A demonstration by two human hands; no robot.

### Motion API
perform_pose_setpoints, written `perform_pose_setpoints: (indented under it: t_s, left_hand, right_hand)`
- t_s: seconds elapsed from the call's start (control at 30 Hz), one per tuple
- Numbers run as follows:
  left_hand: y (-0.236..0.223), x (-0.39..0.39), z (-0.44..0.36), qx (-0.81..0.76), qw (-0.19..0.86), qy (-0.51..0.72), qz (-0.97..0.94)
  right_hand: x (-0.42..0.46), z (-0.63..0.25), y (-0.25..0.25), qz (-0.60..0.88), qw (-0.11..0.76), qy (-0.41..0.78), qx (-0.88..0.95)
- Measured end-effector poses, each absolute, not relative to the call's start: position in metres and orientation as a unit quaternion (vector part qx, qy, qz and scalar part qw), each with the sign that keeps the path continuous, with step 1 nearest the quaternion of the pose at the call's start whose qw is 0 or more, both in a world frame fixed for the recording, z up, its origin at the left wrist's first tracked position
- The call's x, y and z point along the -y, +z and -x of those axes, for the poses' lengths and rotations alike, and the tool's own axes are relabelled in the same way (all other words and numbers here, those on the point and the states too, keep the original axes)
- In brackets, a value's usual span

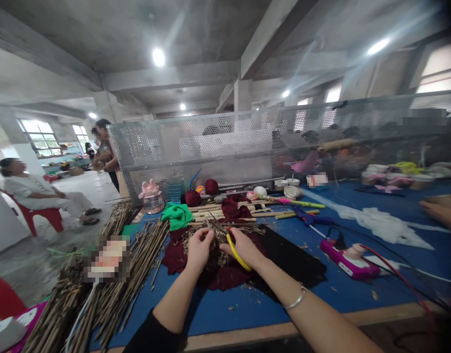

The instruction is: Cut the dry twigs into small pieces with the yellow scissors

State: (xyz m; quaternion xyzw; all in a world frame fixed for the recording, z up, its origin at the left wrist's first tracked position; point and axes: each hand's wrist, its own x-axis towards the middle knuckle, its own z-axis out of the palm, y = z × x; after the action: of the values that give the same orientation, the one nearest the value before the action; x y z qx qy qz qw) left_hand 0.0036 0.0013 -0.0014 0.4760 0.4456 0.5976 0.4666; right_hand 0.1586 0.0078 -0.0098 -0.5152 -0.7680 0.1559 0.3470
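Note:
My right hand (245, 247) is closed on scissors with yellow handles (236, 252), their blades pointing toward my left hand. The fingers of my left hand (200, 248) are pinched together beside the blades, and what they hold is too small to make out. Below both hands lies a heap of short, dry plant bits (222, 257) on a dark red cloth (225, 282). A black cloth (291, 260) spreads out to the right of it. Just behind my left hand sits a bunched green cloth (177, 215).
Bundles of dry stalks (137, 272) cover the left side of the blue table (211, 318). A blue glue gun (308, 215) and a purple power strip (348, 262) with cords lie right. Yarn balls (211, 187) stand before a perforated metal screen (233, 147). Another person's hand (440, 213) is far right.

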Motion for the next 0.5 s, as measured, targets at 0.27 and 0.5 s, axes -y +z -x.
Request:
perform_pose_setpoints:
  t_s: [0.27, 0.5]
  left_hand:
    - [0.0009, 0.0011, -0.0029, -0.413, 0.459, 0.577, -0.535]
    - [0.0023, 0.0026, -0.0046, -0.398, 0.445, 0.558, -0.577]
  right_hand:
    - [-0.0068, -0.1573, -0.0103, 0.504, 0.345, 0.061, 0.789]
    - [-0.0037, -0.1553, -0.0073, 0.531, 0.325, 0.025, 0.782]
